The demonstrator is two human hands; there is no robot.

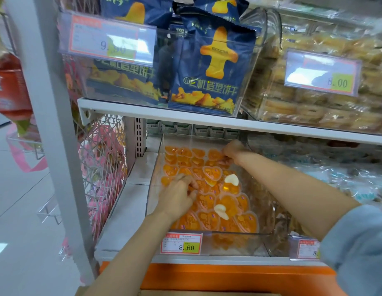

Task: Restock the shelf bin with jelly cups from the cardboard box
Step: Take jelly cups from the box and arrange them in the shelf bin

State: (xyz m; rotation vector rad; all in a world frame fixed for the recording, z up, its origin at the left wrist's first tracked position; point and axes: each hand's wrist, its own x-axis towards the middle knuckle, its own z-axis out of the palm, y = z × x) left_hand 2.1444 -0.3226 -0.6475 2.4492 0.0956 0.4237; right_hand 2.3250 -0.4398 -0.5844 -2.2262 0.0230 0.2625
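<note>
A clear plastic shelf bin [232, 233] on the lower shelf holds several orange heart-shaped jelly cups [209, 218], some showing white pieces. My left hand [179, 193] lies on the cups at the bin's left middle, fingers curled down among them; whether it grips one I cannot tell. My right hand [232, 151] reaches to the bin's far right corner, and its fingertips pinch a jelly cup [215, 155] there. A sliver of the cardboard box [185, 293] shows at the bottom edge.
The shelf above [207, 118] overhangs the bin closely and carries a clear bin of blue biscuit bags [207, 67] and wrapped pastries [314, 99]. A price tag [181, 244] hangs on the bin front. A wire side rack [100, 163] stands left. Neighbouring bins sit right.
</note>
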